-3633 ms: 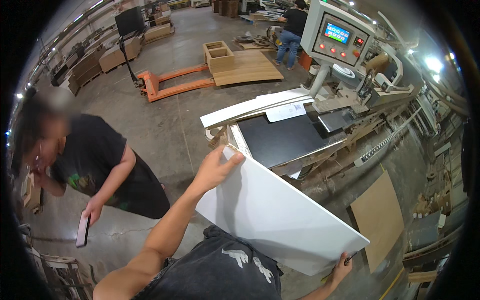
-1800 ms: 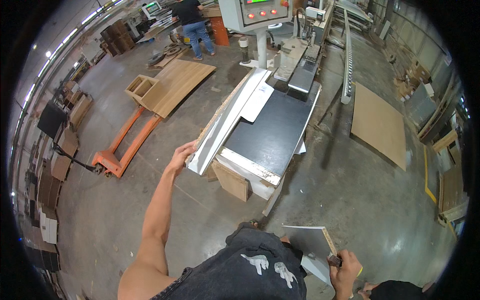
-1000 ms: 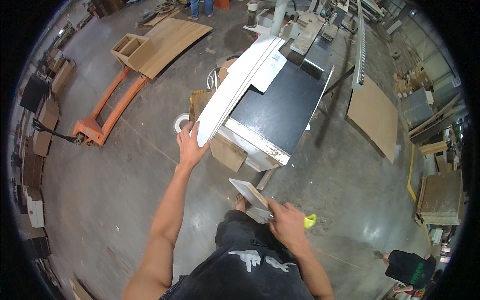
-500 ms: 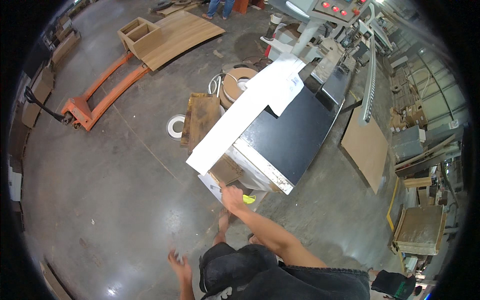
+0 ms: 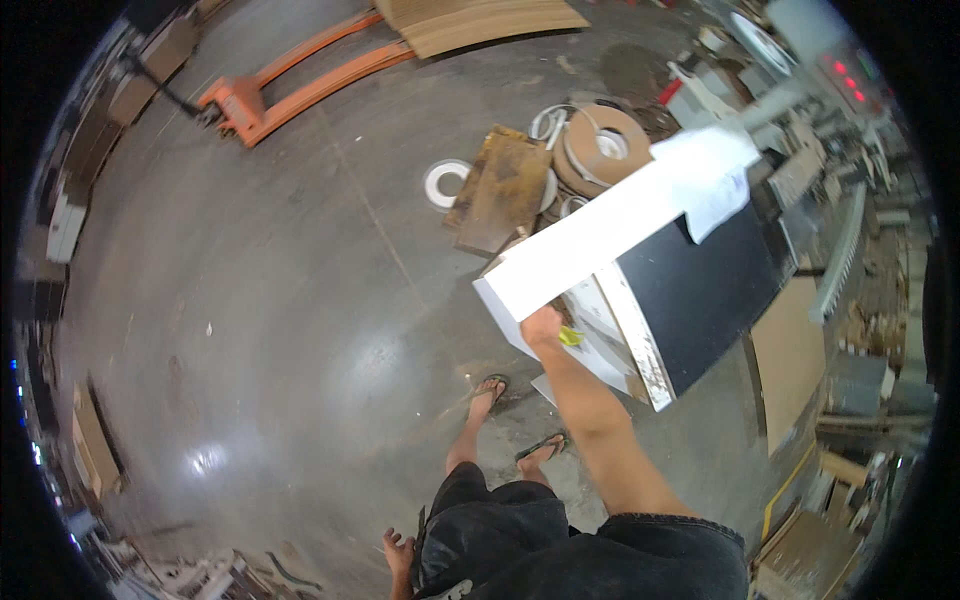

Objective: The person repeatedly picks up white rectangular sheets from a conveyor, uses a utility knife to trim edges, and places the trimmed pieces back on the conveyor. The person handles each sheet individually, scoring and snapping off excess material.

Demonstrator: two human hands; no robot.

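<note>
My right hand [image 5: 543,325] is closed just below the near end of a long white panel [image 5: 600,230]. What it grips, if anything, is hidden by the fingers and the panel. A small yellow-green thing [image 5: 570,337] shows right beside it. The panel lies slanted across a black-topped stand [image 5: 700,290] with a chipped white edge, and a white sheet [image 5: 718,208] hangs at its far end. My left hand [image 5: 398,550] is low at my side, empty, its fingers loosely apart.
Left of the stand are brown boards [image 5: 505,190], a brown edging roll [image 5: 600,145] and a white ring [image 5: 447,185]. An orange pallet jack [image 5: 245,110] carries wood-coloured boards [image 5: 480,25]. A machine with red lights [image 5: 845,80] is at far right, a brown sheet [image 5: 790,350] below it.
The view has swung, so the stand and panel appear farther right. My right hand has come closer to the panel's near end. My left hand has drawn back toward my side.
</note>
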